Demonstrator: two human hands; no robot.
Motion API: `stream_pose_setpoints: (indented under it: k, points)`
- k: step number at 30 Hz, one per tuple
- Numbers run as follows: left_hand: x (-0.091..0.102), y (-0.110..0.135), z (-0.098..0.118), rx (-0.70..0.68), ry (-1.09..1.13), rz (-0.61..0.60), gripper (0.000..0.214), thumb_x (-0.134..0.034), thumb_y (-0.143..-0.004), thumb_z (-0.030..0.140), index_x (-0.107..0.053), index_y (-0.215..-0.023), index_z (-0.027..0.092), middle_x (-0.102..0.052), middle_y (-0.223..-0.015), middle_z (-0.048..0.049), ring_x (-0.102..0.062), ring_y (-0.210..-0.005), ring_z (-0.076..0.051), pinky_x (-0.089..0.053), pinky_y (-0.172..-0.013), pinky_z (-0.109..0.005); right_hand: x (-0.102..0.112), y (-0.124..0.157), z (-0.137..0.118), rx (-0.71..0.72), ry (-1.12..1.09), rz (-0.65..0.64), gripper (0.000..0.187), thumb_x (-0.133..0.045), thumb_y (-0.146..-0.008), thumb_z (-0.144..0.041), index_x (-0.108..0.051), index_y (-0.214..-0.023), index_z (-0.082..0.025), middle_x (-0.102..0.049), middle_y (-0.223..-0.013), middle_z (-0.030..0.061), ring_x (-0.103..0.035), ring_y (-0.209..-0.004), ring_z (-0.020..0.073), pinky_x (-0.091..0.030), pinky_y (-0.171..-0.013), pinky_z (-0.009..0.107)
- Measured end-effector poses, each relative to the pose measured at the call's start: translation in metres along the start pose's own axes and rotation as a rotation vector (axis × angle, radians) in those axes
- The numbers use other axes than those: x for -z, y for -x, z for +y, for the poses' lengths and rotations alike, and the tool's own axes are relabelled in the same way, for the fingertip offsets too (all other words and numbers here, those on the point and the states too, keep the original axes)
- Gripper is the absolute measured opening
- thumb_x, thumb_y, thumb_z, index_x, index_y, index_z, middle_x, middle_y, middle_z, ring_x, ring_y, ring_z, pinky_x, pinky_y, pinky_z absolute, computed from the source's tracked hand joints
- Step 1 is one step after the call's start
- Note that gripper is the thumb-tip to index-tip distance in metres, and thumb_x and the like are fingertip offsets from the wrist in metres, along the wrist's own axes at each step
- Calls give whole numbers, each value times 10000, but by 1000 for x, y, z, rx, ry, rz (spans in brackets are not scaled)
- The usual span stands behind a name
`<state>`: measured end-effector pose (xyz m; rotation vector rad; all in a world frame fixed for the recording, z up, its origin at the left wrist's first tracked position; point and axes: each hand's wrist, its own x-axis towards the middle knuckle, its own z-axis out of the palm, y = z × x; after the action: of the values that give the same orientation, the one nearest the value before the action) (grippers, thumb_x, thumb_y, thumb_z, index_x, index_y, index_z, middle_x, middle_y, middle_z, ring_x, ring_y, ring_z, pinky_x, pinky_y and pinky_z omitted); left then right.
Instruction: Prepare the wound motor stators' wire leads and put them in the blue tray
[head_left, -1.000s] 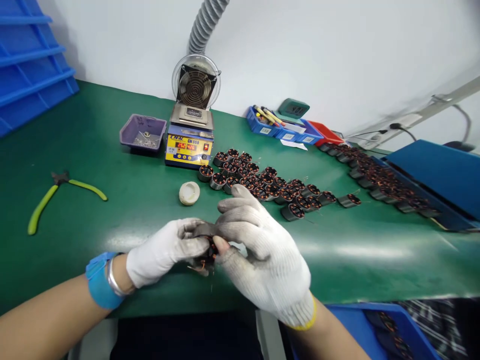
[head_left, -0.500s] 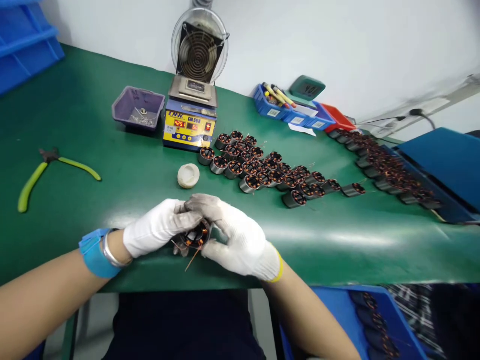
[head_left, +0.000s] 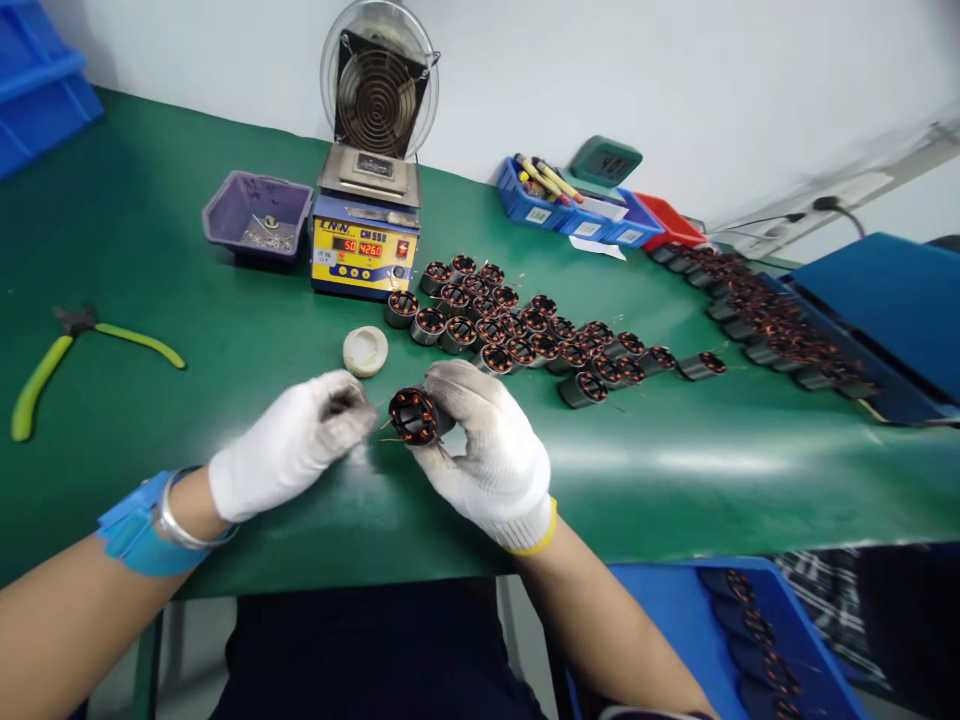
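My right hand (head_left: 491, 445), in a white knit glove, is closed around a small black motor stator (head_left: 415, 415) with copper windings, held just above the green mat (head_left: 225, 330) with its open end facing left. My left hand (head_left: 296, 440), also gloved, sits a little to the left of the stator with thumb and fingers pinched together; thin copper wire ends stick out from the stator toward it, and I cannot make out whether it grips one. A blue wrist strap (head_left: 139, 525) and a metal bangle circle my left wrist.
Several stators (head_left: 517, 335) lie clustered behind my hands; more stators (head_left: 757, 315) line the right side. A solder pot (head_left: 365, 245) with a fan, a purple tray (head_left: 257, 215), a white round lid (head_left: 365, 351), green-handled cutters (head_left: 82, 355), small parts bins (head_left: 592, 215) and a blue bin (head_left: 712, 640) are around.
My hands have come apart: the left drew back to the left off the stator, and the right turned the stator so its open end faces left.
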<state>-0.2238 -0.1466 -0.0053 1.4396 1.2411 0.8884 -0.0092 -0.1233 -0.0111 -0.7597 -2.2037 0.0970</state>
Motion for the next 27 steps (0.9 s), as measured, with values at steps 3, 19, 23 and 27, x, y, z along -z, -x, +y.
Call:
stream_pose_setpoints:
  k: [3, 19, 23, 27]
  points:
    - [-16, 1, -6, 33, 103, -51, 311, -584, -866, 431, -522, -682, 188, -520, -570, 40, -449, -486, -94, -382, -463, -208, -2, 2, -4, -31, 30, -1, 494, -599, -785, -112, -516, -1255, -238, -659, -1183, 108, -641, -1144, 271, -566, -961, 470]
    - [-2, -39, -47, -126, -527, 395, 921, -739, -648, 381, -393, -1435, 52, -478, -1480, -252, -485, -1359, -390, -395, -1154, -547, -30, -51, 24, -390, 513, -512, 446, -639, -824, -286, -550, -1260, -252, -624, -1249, 68, -662, -1001, 274, -535, -771, 347]
    - [-2, -41, -47, -107, -665, 318, 864, -736, -669, 365, -431, -1428, 87, -526, -1462, -203, -517, -1332, -378, -422, -1136, -530, -25, -64, 16, -361, 583, -639, 457, -647, -840, -349, -552, -1283, -289, -627, -1237, 57, -670, -930, 274, -511, -667, 334]
    - [-1, -40, -47, -91, -694, 288, 828, -718, -692, 384, -455, -1425, 102, -557, -1435, -181, -551, -1292, -374, -447, -1106, -528, -20, -74, 15, -291, 585, -683, 452, -648, -845, -351, -575, -1285, -282, -639, -1226, 69, -672, -911, 283, -495, -634, 335]
